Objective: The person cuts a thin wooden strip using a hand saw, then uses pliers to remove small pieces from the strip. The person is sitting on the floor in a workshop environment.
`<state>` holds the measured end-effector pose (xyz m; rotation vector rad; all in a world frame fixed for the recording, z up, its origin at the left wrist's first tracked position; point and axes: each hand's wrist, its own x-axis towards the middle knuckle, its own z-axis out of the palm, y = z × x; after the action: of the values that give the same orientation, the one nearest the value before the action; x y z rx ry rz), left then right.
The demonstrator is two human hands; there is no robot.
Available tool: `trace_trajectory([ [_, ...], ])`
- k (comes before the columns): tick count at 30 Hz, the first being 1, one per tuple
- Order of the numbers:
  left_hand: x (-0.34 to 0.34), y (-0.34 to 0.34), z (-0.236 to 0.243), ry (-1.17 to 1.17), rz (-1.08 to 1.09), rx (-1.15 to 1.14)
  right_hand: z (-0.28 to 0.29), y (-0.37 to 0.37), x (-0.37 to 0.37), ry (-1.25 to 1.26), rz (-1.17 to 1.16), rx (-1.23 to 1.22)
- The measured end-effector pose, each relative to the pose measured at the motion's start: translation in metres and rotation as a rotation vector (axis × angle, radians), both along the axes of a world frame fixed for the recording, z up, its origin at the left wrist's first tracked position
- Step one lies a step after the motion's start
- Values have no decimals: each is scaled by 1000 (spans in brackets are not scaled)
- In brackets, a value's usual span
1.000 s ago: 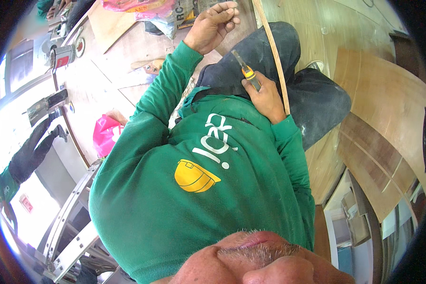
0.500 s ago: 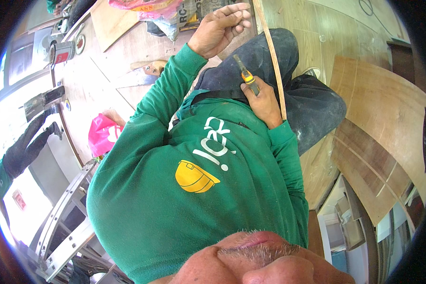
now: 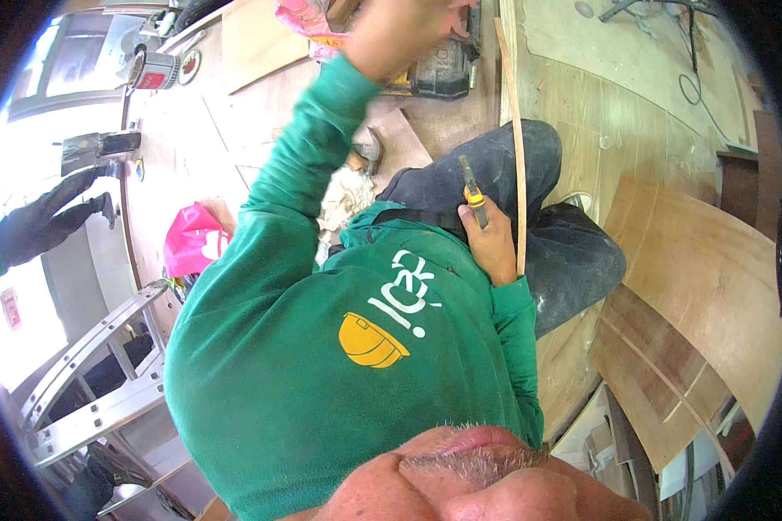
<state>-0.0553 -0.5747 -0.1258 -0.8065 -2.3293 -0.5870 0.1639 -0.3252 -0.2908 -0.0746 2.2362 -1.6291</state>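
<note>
My right hand (image 3: pixel 493 241) is closed around a utility knife (image 3: pixel 473 193) with a yellow-and-dark handle, its blade pointing up and away from me over my dark trousers. A long thin wooden strip (image 3: pixel 520 148) runs beside that hand, across my bent leg, with its near end at my right wrist. My left hand (image 3: pixel 400 36) is stretched far forward at the top edge, smeared by motion, so its fingers cannot be read. It is nearest to a pink-and-orange bag (image 3: pixel 308 19) and a dark tool case (image 3: pixel 443 69) on the floor.
Curved plywood sheets (image 3: pixel 695 234) lie to my right. At left are an aluminium ladder (image 3: pixel 104 417), a pink bag (image 3: pixel 195 241), a paint can (image 3: pixel 154 69) and another person's legs (image 3: pixel 56 217). A whitish cloth (image 3: pixel 346 198) lies by my left arm. A cable (image 3: pixel 691 87) lies far right.
My left hand has swung further forward and blurred. The view has shifted, bringing the dark case and cloth into sight. My right hand keeps the utility knife in nearly the same pose.
</note>
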Motion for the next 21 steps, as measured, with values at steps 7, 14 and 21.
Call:
trace_trajectory([
  [7, -118, -239, -78, -776, 501, -553, -5, -3, -2, 56, 53, 13],
  [14, -74, -210, -146, -719, 404, -562, -10, 1, 0, 17, -14, 6],
  [21, -8, -168, -143, -374, 289, -1304, 5, -2, -3, -42, -5, -18],
])
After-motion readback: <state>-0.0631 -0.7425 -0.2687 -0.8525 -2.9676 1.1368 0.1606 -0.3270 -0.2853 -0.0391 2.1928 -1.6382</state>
